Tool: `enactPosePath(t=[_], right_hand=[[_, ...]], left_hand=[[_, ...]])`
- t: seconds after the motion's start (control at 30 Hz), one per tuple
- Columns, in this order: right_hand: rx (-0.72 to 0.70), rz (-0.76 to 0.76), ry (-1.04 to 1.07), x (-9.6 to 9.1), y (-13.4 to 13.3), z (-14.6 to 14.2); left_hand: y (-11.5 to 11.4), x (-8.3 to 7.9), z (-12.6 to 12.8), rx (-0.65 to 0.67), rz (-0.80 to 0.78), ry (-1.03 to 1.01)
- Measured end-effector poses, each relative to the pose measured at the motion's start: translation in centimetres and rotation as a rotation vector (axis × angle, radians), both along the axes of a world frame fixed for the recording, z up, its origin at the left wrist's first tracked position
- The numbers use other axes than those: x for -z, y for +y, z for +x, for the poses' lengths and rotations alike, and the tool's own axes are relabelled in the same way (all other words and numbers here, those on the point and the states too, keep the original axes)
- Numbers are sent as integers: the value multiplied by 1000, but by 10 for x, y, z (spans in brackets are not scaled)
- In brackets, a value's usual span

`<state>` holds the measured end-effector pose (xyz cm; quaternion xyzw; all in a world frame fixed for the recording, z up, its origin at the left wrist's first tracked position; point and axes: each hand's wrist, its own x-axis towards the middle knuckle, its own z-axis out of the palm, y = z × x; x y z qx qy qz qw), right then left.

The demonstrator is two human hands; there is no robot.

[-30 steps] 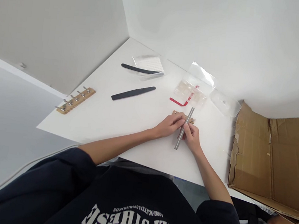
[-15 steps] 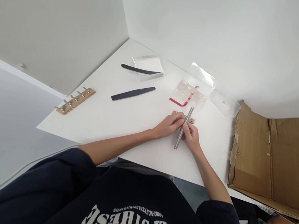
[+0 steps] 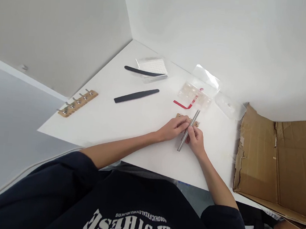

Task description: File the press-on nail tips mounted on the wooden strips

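Note:
A long, narrow grey nail file slants between my two hands above the white table. My right hand is closed on it, with the thumb along its side. Pinched together against the file's left side are the fingers of my left hand; whatever small thing they hold is hidden. Under my fingers lies a small wooden strip with metal bits, mostly covered by the hands. Just beyond is a clear tray of nail tips, with a bent red strip on it.
Left of the hands lie a black nail file and a curved black file across a clear box. A wooden stand with metal posts sits at the left edge. An open cardboard box is on the right.
The grey file has turned slightly: its far end has shifted right and its near end left. My right hand has moved very slightly with it; my left hand stays nearly in place.

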<state>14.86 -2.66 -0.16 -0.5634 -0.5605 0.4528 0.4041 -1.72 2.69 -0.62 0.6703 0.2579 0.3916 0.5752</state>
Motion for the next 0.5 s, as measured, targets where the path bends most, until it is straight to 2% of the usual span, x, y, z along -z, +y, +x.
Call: enactPosePath(t=[0.33,0.4,0.5], right_hand=[[-136,-16,-86,-1,-4,-3],[-133,-21,-83,0,-5,-3],[-113,-16,-43,1,-4,-3]], left_hand=[[2,0,3,-78,-234,-173],[2,-1,3,-81,-240,-170],[0,-3,2,-86,-163,-114]])
